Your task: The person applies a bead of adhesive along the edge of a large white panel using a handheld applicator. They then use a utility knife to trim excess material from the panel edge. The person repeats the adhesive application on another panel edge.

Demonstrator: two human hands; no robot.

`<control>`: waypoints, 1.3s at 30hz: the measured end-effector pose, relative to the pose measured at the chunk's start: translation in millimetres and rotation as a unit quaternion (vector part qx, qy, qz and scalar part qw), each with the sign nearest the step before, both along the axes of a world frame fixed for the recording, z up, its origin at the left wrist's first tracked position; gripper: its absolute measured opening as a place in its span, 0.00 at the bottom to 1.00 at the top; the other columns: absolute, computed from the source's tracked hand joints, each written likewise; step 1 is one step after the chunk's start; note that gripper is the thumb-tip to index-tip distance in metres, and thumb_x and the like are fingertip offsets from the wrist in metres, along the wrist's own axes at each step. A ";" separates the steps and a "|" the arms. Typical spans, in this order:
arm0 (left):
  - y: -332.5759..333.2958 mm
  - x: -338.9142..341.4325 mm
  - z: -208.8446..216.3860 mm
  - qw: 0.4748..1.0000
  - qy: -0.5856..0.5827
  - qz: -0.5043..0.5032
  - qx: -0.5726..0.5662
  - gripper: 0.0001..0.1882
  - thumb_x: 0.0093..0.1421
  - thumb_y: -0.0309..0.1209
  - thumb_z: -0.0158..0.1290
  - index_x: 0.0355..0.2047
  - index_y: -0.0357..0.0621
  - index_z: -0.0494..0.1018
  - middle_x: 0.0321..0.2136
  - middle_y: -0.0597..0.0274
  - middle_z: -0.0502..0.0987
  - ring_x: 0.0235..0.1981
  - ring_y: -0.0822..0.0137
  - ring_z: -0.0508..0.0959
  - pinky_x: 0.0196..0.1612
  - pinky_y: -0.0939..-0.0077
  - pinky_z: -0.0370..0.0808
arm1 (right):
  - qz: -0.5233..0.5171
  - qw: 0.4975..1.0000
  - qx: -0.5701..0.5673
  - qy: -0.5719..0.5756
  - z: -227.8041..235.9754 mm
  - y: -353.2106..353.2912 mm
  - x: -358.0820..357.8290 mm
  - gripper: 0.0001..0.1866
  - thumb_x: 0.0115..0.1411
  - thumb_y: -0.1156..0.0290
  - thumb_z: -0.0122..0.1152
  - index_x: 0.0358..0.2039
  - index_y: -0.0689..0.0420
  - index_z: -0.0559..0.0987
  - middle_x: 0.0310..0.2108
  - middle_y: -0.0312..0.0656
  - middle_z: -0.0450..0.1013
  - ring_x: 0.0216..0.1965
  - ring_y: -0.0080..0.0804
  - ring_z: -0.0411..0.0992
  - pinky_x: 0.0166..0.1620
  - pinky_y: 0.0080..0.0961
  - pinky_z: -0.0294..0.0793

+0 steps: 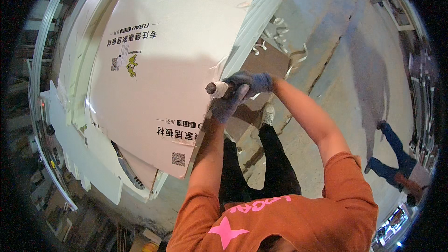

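Note:
My left hand and my right hand, both in blue-grey work gloves, are close together at the right edge of a stack of white boards. Their fingers are wrapped round a dark tool with a white-wrapped end. That end points left over the top board; the gloves hide the rest, so its kind does not show. Pale edges of the stacked boards run away from my hands toward the far side. The top board carries dark print and a small green figure.
Curled white strips lie beside the stack, near a brown sheet on the concrete floor. A dark curved object rests by the stack's near left corner. Another person is at the far right.

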State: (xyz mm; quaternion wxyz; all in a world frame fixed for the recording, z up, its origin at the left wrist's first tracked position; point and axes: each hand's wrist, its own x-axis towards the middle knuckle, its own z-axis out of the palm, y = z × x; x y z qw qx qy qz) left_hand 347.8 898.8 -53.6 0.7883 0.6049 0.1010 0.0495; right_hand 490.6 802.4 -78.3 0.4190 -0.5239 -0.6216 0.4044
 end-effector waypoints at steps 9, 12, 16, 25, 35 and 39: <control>-43.1 12.8 0.7 0.933 0.078 0.333 0.116 0.05 0.56 0.29 0.55 0.29 0.42 0.72 0.25 0.64 0.74 0.29 0.73 0.73 0.36 0.78 0.71 | -0.400 0.916 0.011 -0.011 21.8 -23.9 -66.7 0.33 0.48 0.67 0.63 0.56 0.56 0.64 0.48 0.48 0.70 0.49 0.44 0.70 0.51 0.35 0.68; -47.3 13.6 6.3 0.922 0.141 0.357 0.051 0.09 0.54 0.29 0.57 0.33 0.42 0.69 0.31 0.63 0.73 0.35 0.71 0.72 0.39 0.76 0.71 | -0.498 0.857 0.044 -0.128 13.4 -18.3 -88.7 0.30 0.48 0.67 0.62 0.53 0.53 0.67 0.45 0.46 0.70 0.44 0.46 0.70 0.47 0.37 0.69; -47.6 15.2 10.3 0.910 0.096 0.402 -0.008 0.17 0.52 0.31 0.59 0.39 0.42 0.67 0.36 0.64 0.72 0.38 0.71 0.71 0.42 0.76 0.71 | -0.555 0.808 0.044 -0.194 -13.6 18.4 -102.0 0.26 0.47 0.67 0.63 0.48 0.52 0.70 0.38 0.45 0.71 0.37 0.45 0.71 0.41 0.37 0.70; -29.5 6.2 16.3 0.963 0.109 0.227 0.091 0.19 0.51 0.31 0.60 0.41 0.40 0.68 0.38 0.64 0.72 0.40 0.70 0.71 0.46 0.75 0.69 | -0.359 0.930 0.030 0.072 17.3 -2.7 -66.6 0.29 0.44 0.69 0.68 0.48 0.55 0.69 0.40 0.43 0.71 0.42 0.36 0.71 0.46 0.31 0.70; -23.3 31.7 9.9 0.997 -0.025 0.076 -0.016 0.09 0.49 0.29 0.59 0.31 0.38 0.75 0.34 0.59 0.76 0.37 0.70 0.74 0.43 0.75 0.71 | -0.029 0.980 -0.126 0.148 23.1 -34.4 15.9 0.35 0.43 0.73 0.66 0.54 0.56 0.64 0.42 0.42 0.69 0.46 0.32 0.67 0.50 0.28 0.67; -31.8 41.6 4.4 0.966 0.067 0.231 0.092 0.10 0.48 0.30 0.62 0.30 0.40 0.75 0.26 0.66 0.76 0.30 0.71 0.75 0.38 0.77 0.72 | -0.327 0.919 -0.206 0.078 21.3 -38.4 -13.4 0.32 0.46 0.67 0.65 0.53 0.55 0.67 0.51 0.50 0.65 0.54 0.50 0.62 0.54 0.36 0.64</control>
